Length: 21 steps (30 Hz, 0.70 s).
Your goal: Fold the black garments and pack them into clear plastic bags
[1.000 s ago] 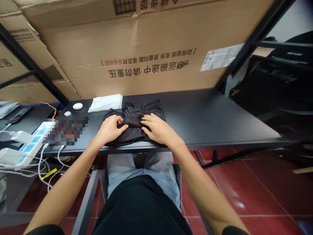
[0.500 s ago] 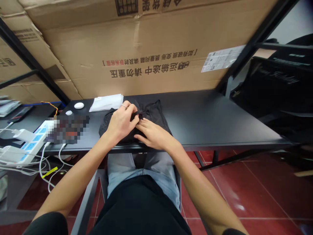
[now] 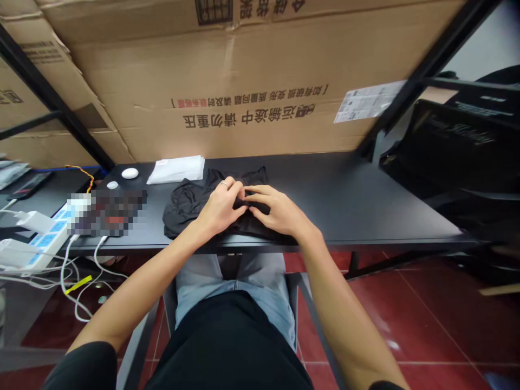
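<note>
A crumpled piece of thin black fabric (image 3: 183, 210) lies at the front of the dark desk, in front of my body. Its exact kind does not show. My left hand (image 3: 222, 209), with a ring on one finger, has its fingers closed on a fold near the middle. Beside it, my right hand (image 3: 281, 211) pinches the same raised fold between thumb and curled fingers. The fingertips of both hands nearly meet there. Both palms cover part of the cloth.
On the black desk (image 3: 345, 200), white plastic packets (image 3: 176, 169) and a round white object (image 3: 130, 173) lie behind the cloth. A power strip (image 3: 49, 241) with white cables stands at left. A large cardboard sheet (image 3: 244, 70) rises behind, between black frame posts.
Both hands have moved to the right along the fabric. My right hand has gone from lying flatter on it to pinching a fold, and the cloth's middle is more bunched up.
</note>
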### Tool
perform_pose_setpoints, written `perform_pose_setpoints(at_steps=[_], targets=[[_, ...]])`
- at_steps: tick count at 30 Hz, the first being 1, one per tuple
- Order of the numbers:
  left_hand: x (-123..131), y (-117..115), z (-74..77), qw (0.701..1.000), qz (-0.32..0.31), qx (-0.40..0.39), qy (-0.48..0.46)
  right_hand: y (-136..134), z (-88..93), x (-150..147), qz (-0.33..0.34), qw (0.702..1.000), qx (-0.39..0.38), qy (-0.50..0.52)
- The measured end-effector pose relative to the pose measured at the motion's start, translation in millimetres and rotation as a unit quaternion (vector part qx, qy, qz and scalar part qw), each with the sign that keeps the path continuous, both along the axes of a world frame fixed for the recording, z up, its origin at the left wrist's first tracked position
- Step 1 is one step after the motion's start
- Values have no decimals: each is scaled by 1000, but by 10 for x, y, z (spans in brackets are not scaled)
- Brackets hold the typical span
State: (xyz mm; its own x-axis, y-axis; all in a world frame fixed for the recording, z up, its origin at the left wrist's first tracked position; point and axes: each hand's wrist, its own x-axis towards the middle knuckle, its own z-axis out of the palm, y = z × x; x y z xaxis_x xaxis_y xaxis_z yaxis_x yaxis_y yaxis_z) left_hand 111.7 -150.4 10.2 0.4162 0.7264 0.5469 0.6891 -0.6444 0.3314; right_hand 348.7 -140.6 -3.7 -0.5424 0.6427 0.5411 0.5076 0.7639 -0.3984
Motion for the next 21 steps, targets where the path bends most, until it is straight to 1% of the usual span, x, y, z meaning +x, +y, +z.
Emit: perform_pose_setpoints(at_steps=[2, 4, 7, 9, 11, 13, 17, 21], targets=[[-87, -12, 24, 1000, 26, -4, -2, 19, -33, -1, -5, 1000, -7, -12], [-189, -33, 69, 996, 87, -27, 3, 30, -43, 16, -9, 1000, -14, -14], [-333, -52, 148, 973, 194, -122, 13, 32, -24, 57, -4, 999, -35, -19], [-396, -42, 190, 955, 219, -196, 29, 33, -6, 82, 1, 999, -47, -19], [-422, -13, 214, 947, 209, -241, 39, 35, 4, 100, 8, 998, -52, -16], [-412, 32, 214, 946, 188, -264, 27, 38, 7, 114, 13, 998, -53, -14], [-330, 130, 157, 948, 131, -285, -54, 48, 1, 142, 18, 998, -50, -13], [-202, 189, 84, 941, 84, -294, -142, 60, 0, 156, 18, 999, -46, -11]])
